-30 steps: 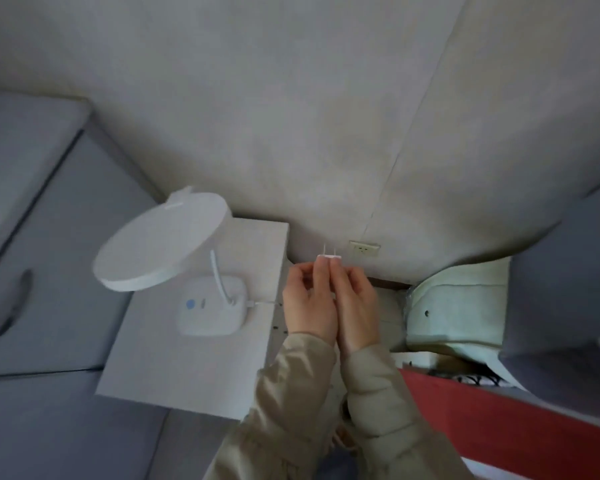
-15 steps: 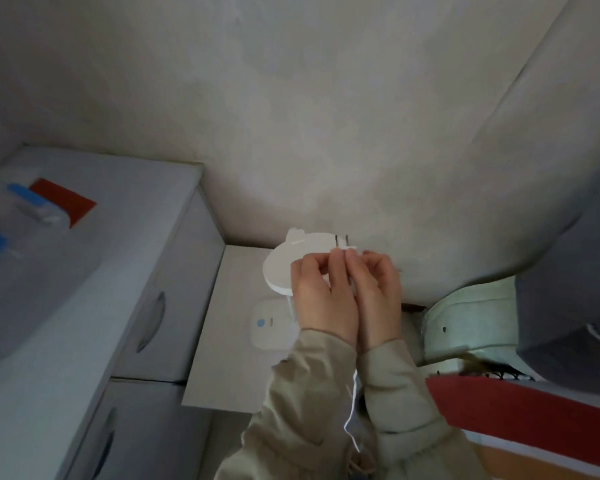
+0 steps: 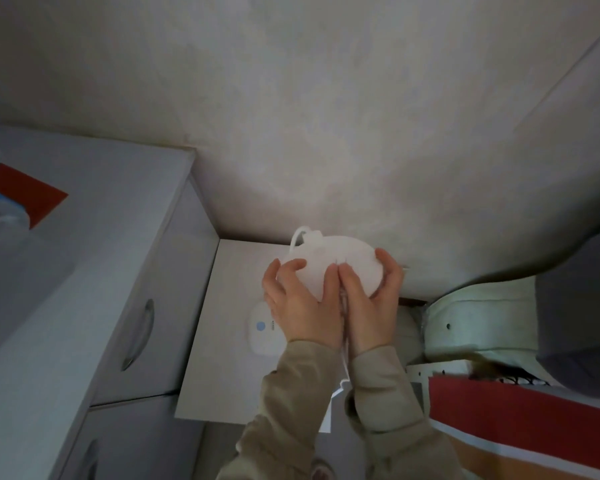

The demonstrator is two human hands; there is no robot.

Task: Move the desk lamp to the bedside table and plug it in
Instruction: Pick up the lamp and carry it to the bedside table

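The white desk lamp stands on the white bedside table [image 3: 219, 341] against the wall. Its rounded base [image 3: 260, 332], with a blue dot, sits on the tabletop, and its round head [image 3: 336, 261] is above it. My left hand [image 3: 298, 306] cups the head's left side with the fingers spread. Pressed against it, my right hand [image 3: 371, 306] curls its fingers over the head's right edge. A thin white cord [image 3: 344, 358] hangs down between my wrists. The plug and the wall socket are hidden behind my hands.
A grey chest of drawers [image 3: 142, 323] stands to the left of the table, with a red flat item [image 3: 25, 192] and a plastic bottle [image 3: 0, 209] on top. To the right are a pale cushion [image 3: 482, 320], a dark cover [image 3: 586, 289] and a red bed edge [image 3: 520, 403].
Both hands held the plug up with its prongs showing. Now they are spread around the lamp head and the prongs are out of sight. The view has drawn back and shifted left.
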